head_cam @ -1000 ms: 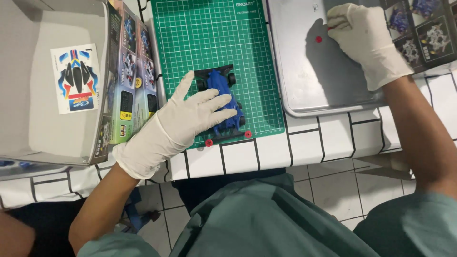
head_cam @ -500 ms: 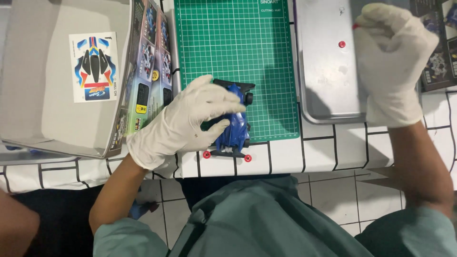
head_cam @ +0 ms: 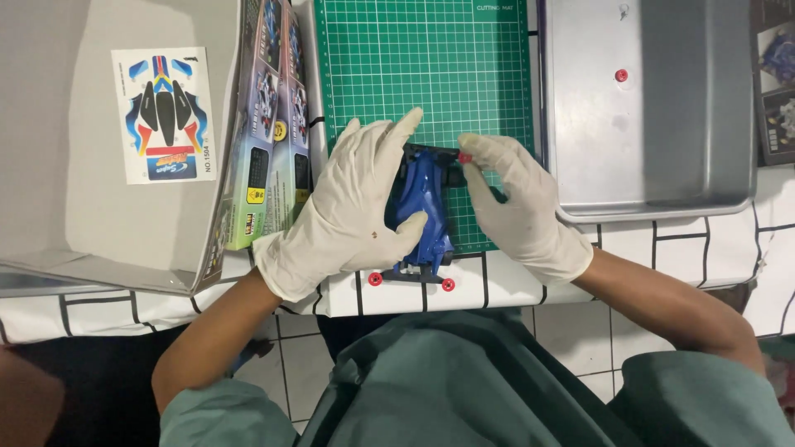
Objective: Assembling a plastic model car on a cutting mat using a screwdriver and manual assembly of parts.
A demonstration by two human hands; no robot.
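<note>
A blue toy car body [head_cam: 424, 213] on a black chassis lies at the near edge of the green cutting mat [head_cam: 422, 74]. My left hand [head_cam: 352, 211], in a white glove, grips the car from its left side. My right hand [head_cam: 517, 207], also gloved, pinches a small red part [head_cam: 465, 157] against the car's far right corner. Two small red hubs [head_cam: 375, 279] stick out at the car's near end.
A metal tray [head_cam: 662, 178] stands to the right with one small red part [head_cam: 621, 75] in it. An open grey box lid [head_cam: 74, 223] holding a sticker sheet [head_cam: 164, 114] lies left, beside the printed kit box [head_cam: 269, 124]. A leaflet [head_cam: 774, 74] is far right.
My right hand left the metal tray and came down to the car with a small red part. My left hand stayed on the car and shifted its grip slightly.
</note>
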